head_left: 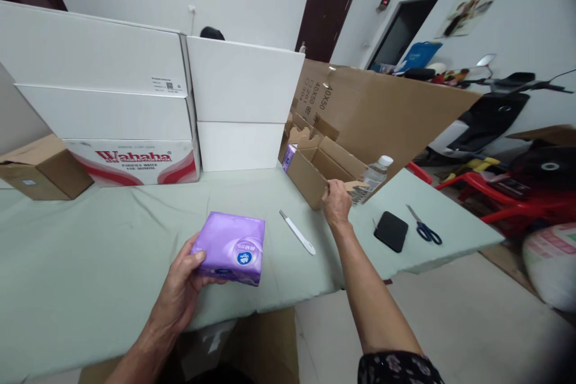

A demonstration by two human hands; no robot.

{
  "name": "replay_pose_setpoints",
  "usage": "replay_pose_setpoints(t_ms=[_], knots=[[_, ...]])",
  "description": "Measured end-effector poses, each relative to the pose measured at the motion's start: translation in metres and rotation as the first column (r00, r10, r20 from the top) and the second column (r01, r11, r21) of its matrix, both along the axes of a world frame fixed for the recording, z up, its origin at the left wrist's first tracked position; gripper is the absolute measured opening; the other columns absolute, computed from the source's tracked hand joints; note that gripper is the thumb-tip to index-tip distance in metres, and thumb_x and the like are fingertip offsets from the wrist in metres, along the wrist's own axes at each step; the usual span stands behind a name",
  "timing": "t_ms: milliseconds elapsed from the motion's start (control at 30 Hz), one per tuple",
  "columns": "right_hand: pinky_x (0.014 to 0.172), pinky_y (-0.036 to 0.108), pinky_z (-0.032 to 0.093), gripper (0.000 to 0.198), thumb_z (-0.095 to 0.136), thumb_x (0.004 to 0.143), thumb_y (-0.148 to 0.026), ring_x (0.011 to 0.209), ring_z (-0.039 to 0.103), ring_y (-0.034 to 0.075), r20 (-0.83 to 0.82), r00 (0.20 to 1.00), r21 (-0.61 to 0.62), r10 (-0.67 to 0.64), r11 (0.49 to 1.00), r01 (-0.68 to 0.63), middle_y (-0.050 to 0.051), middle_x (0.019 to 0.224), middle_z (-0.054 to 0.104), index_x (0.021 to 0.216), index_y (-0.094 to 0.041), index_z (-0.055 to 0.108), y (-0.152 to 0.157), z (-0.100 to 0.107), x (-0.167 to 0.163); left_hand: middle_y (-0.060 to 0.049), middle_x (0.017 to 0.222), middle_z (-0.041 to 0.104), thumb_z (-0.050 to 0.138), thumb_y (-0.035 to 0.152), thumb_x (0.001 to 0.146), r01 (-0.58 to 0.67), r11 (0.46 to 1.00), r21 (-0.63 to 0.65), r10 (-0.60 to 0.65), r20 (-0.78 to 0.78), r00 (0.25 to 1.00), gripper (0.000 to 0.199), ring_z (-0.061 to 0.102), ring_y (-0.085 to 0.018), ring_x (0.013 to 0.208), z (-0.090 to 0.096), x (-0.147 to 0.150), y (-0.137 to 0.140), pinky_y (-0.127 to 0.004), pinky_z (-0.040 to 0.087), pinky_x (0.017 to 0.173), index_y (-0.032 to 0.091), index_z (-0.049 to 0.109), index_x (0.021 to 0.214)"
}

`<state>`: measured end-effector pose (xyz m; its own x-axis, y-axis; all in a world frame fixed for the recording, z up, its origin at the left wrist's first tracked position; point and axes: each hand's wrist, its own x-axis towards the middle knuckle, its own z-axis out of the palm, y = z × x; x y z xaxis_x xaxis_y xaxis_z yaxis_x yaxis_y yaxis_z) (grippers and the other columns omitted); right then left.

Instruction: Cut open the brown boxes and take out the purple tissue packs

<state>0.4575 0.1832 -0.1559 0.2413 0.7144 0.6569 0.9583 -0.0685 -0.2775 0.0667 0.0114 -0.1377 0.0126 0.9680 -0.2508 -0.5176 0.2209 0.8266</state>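
Note:
My left hand (182,279) grips a purple tissue pack (231,243) above the front of the table, thumb on top and fingers underneath. Further right, my right hand (337,201) is closed on the near corner of an open cardboard box (310,179). The box's flaps stand up, and part of its inside shows. Between the two hands a white utility knife (297,233) lies on the green tablecloth. Another purple pack (288,158) shows at the box's far left end, partly hidden.
White cartons (135,162) and a closed brown box (49,171) line the table's back left. A large cardboard panel (378,108) stands behind the open box. A clear bottle (377,174), a black flat object (391,231) and scissors (425,229) are at right.

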Motion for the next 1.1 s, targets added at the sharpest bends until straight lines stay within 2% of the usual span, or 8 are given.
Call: replay_pose_setpoints(t_ms=[267, 333, 400, 467, 533, 600, 767, 1100], knots=[[0.089, 0.047, 0.059, 0.058, 0.056, 0.095, -0.041, 0.11, 0.07, 0.03, -0.341, 0.917, -0.037, 0.205, 0.972, -0.231, 0.017, 0.166, 0.039, 0.15, -0.023, 0.054, -0.08, 0.013, -0.038, -0.011, 0.117, 0.067, 0.079, 0.05, 0.073, 0.134, 0.991, 0.023, -0.129, -0.156, 0.979, 0.075, 0.064, -0.024, 0.087, -0.013, 0.016, 0.007, -0.033, 0.059, 0.063, 0.016, 0.059, 0.137], [0.097, 0.047, 0.057, 0.062, 0.061, 0.094, -0.056, 0.116, 0.069, 0.03, -0.587, 0.725, -0.115, 0.36, 0.85, -0.515, 0.017, 0.157, 0.051, 0.147, -0.025, 0.057, -0.108, 0.012, -0.048, -0.011, 0.119, 0.068, 0.077, 0.049, 0.073, 0.209, 0.976, 0.058, -0.187, -0.263, 0.946, 0.075, 0.064, -0.026, 0.092, -0.014, 0.023, 0.009, -0.032, 0.056, 0.065, 0.017, 0.058, 0.139], [0.108, 0.048, 0.05, 0.078, 0.07, 0.086, -0.065, 0.132, 0.06, 0.032, -0.769, 0.487, -0.152, 0.414, 0.622, -0.768, 0.016, 0.149, 0.06, 0.151, -0.025, 0.053, -0.13, 0.009, -0.058, -0.011, 0.118, 0.069, 0.076, 0.046, 0.072, 0.318, 0.943, 0.096, -0.259, -0.387, 0.885, 0.072, 0.063, -0.028, 0.096, -0.012, 0.034, 0.009, -0.035, 0.056, 0.073, 0.017, 0.061, 0.136], [0.11, 0.047, 0.048, 0.1, 0.082, 0.074, -0.068, 0.134, 0.058, 0.033, -0.879, 0.308, -0.15, 0.365, 0.402, -0.903, 0.015, 0.143, 0.064, 0.156, -0.023, 0.047, -0.145, 0.002, -0.065, -0.011, 0.119, 0.069, 0.077, 0.04, 0.068, 0.421, 0.899, 0.124, -0.308, -0.505, 0.806, 0.067, 0.063, -0.031, 0.103, -0.009, 0.05, 0.007, -0.04, 0.054, 0.086, 0.016, 0.066, 0.13], [0.1, 0.044, 0.054, 0.115, 0.092, 0.061, -0.065, 0.12, 0.065, 0.032, -0.944, 0.184, -0.098, 0.274, 0.297, -0.95, 0.014, 0.133, 0.069, 0.157, -0.02, 0.045, -0.154, -0.01, -0.066, -0.014, 0.127, 0.067, 0.079, 0.037, 0.065, 0.494, 0.854, 0.163, -0.327, -0.571, 0.753, 0.069, 0.062, -0.034, 0.113, -0.004, 0.066, 0.004, -0.043, 0.052, 0.095, 0.016, 0.067, 0.13], [0.089, 0.04, 0.058, 0.115, 0.096, 0.054, -0.062, 0.105, 0.07, 0.03, -0.974, 0.089, -0.009, 0.206, 0.362, -0.932, 0.013, 0.122, 0.073, 0.15, -0.017, 0.051, -0.158, -0.025, -0.054, -0.017, 0.141, 0.059, 0.082, 0.038, 0.066, 0.534, 0.821, 0.201, -0.352, -0.556, 0.753, 0.08, 0.059, -0.037, 0.123, -0.002, 0.076, 0.001, -0.044, 0.054, 0.095, 0.017, 0.061, 0.14], [0.078, 0.045, 0.061, 0.083, 0.095, 0.049, -0.06, 0.089, 0.074, 0.033, -0.948, 0.185, 0.144, 0.26, 0.865, -0.48, 0.012, 0.098, 0.079, 0.116, -0.019, 0.069, -0.134, -0.051, 0.025, -0.018, 0.143, 0.061, 0.084, 0.046, 0.073, 0.425, 0.882, 0.205, -0.295, -0.463, 0.836, 0.072, 0.064, -0.036, 0.121, -0.008, 0.064, 0.0, -0.044, 0.056, 0.093, 0.021, 0.066, 0.139], [0.096, 0.057, 0.056, 0.06, 0.088, 0.054, -0.053, 0.109, 0.07, 0.035, -0.915, 0.289, 0.209, 0.281, 0.944, -0.258, 0.011, 0.1, 0.077, 0.102, -0.022, 0.07, -0.054, -0.063, 0.104, -0.015, 0.117, 0.079, 0.084, 0.052, 0.069, 0.328, 0.944, -0.025, -0.289, -0.539, 0.791, 0.05, 0.072, -0.033, 0.103, -0.035, 0.019, -0.002, -0.043, 0.055, 0.092, 0.021, 0.081, 0.108]])
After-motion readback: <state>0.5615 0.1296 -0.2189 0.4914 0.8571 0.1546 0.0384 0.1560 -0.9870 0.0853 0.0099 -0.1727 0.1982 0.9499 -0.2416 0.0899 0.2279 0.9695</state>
